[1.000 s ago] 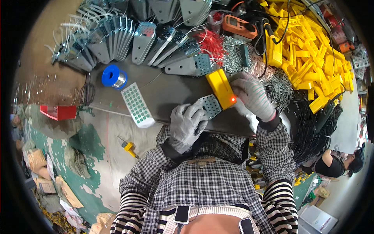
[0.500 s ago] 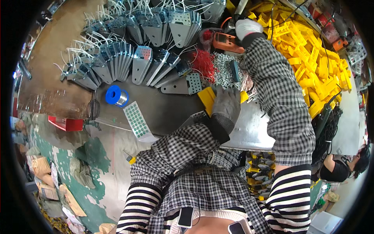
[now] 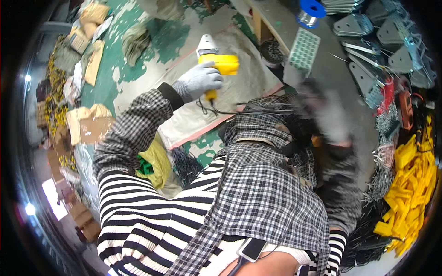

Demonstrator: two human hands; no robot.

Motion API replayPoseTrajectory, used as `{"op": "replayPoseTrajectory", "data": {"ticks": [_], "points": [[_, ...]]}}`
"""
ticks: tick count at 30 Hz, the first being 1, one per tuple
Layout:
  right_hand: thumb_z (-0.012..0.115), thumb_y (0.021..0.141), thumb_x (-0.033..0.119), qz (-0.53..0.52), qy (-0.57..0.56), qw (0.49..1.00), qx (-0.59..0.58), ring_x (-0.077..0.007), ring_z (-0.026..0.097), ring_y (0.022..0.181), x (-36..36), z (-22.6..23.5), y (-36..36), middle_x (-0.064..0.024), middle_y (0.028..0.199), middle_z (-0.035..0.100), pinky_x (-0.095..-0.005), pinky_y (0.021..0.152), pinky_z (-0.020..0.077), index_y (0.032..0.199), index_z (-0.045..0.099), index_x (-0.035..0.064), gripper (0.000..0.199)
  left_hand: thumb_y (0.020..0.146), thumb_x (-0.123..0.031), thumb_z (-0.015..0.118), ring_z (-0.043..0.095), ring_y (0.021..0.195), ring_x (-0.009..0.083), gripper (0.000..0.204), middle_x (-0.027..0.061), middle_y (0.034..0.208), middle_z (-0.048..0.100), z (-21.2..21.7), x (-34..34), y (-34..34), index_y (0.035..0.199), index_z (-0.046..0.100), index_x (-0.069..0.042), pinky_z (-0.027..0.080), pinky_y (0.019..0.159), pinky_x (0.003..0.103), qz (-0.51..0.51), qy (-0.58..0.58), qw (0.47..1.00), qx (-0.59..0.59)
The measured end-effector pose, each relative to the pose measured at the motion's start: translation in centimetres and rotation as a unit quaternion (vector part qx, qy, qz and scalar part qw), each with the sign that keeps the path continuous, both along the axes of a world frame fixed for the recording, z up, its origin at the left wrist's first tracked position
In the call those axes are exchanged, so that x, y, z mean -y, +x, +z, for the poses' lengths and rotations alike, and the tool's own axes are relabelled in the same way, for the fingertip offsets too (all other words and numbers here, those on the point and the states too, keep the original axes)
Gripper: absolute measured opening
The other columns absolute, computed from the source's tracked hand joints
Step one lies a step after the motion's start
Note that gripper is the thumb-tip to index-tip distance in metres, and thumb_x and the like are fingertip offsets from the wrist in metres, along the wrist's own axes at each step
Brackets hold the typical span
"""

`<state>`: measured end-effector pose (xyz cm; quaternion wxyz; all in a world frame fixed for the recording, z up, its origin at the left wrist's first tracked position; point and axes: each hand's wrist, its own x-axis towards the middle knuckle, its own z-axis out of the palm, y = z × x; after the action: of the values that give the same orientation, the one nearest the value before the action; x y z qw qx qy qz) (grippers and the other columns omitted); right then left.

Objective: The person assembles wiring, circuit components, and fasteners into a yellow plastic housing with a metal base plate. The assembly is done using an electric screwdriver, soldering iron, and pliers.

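Out to the left, above a pale sheet, my left hand [image 3: 201, 82] in a grey glove is closed around a yellow plastic housing [image 3: 225, 64]. A grey metal bracket [image 3: 207, 45] with holes sticks up from that housing. Below the hand a black cable [image 3: 216, 110] trails toward my lap. My right hand [image 3: 332, 117], also gloved, is at the table edge and smeared by motion, so its fingers cannot be read. Closest to it is a sheet of round green stickers [image 3: 304, 49].
A blue spool of wire [image 3: 311, 11] stands beyond the stickers. Metal brackets [image 3: 354, 25], loose screws [image 3: 386, 122], an orange device [image 3: 406, 109] and a pile of yellow plastic parts [image 3: 410, 184] lie rightward. On the floor are a pale sheet [image 3: 248, 50], a yellow sack [image 3: 159, 161] and cardboard boxes [image 3: 94, 129].
My view has swung left. The left hand has gone from the tabletop to over the floor sheet, holding the yellow housing. My right hand has left the orange device and moved toward the table edge.
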<state>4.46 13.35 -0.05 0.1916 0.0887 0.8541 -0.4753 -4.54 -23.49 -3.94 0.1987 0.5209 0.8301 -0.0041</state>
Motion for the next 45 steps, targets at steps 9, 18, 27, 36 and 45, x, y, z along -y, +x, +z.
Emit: {"op": "replayPoseTrajectory", "data": {"ticks": [9,18,27,36,45], "points": [[0.063,0.085,0.023,0.259,0.037,0.958,-0.116,-0.0393,0.064,0.092,10.7,-9.1,2.0,-0.0218,0.094,0.066,-0.0455,0.081,0.0516,0.108,0.059,0.0032,0.031,0.071,-0.021,0.068,0.047,0.122,0.0366,0.059,0.0173,0.133,0.051,-5.5,-4.9,4.5,0.126,0.053,-0.008,0.035,0.104,0.049,0.203,0.220,0.949,-0.102],[0.063,0.088,0.018,0.031,0.013,0.979,-0.202,-0.0363,0.062,0.091,0.6,-2.6,9.4,-0.0172,0.097,0.064,-0.0433,0.084,0.0491,0.112,0.062,0.0052,0.028,0.082,-0.039,0.067,0.064,0.077,0.0295,0.046,0.0108,0.084,0.065,3.1,-35.8,-0.4,0.115,0.056,-0.011,0.051,0.069,0.042,-0.047,0.194,0.967,-0.157],[0.063,0.084,0.003,-0.379,0.059,0.886,-0.262,-0.0341,0.067,0.081,-8.0,0.3,12.0,-0.0197,0.088,0.066,-0.0378,0.070,0.0526,0.099,0.067,0.0018,0.016,0.076,-0.035,0.074,0.058,0.090,0.0323,0.053,0.0108,0.102,0.059,1.4,-36.7,-0.9,0.116,0.054,-0.008,0.046,0.077,0.046,0.001,0.295,0.947,-0.129],[0.065,0.083,0.019,-0.374,0.236,0.856,-0.268,-0.0380,0.064,0.067,-14.4,-2.1,2.4,-0.0191,0.070,0.064,-0.0447,0.061,0.0510,0.082,0.062,0.0034,0.016,0.066,-0.015,0.077,0.053,0.100,0.0297,0.066,0.0055,0.112,0.056,0.2,-36.3,-0.8,0.128,0.055,-0.015,0.044,0.084,0.045,0.023,0.348,0.925,-0.153],[0.071,0.081,0.016,-0.316,0.070,0.883,-0.341,-0.0343,0.064,0.092,-13.3,2.6,3.6,-0.0187,0.098,0.064,-0.0390,0.078,0.0508,0.120,0.054,0.0010,0.045,0.060,0.002,0.068,0.054,0.111,0.0286,0.055,0.0046,0.118,0.059,4.1,-36.5,-2.7,0.113,0.065,-0.015,0.040,0.095,0.044,0.037,0.482,0.863,-0.148]]}}
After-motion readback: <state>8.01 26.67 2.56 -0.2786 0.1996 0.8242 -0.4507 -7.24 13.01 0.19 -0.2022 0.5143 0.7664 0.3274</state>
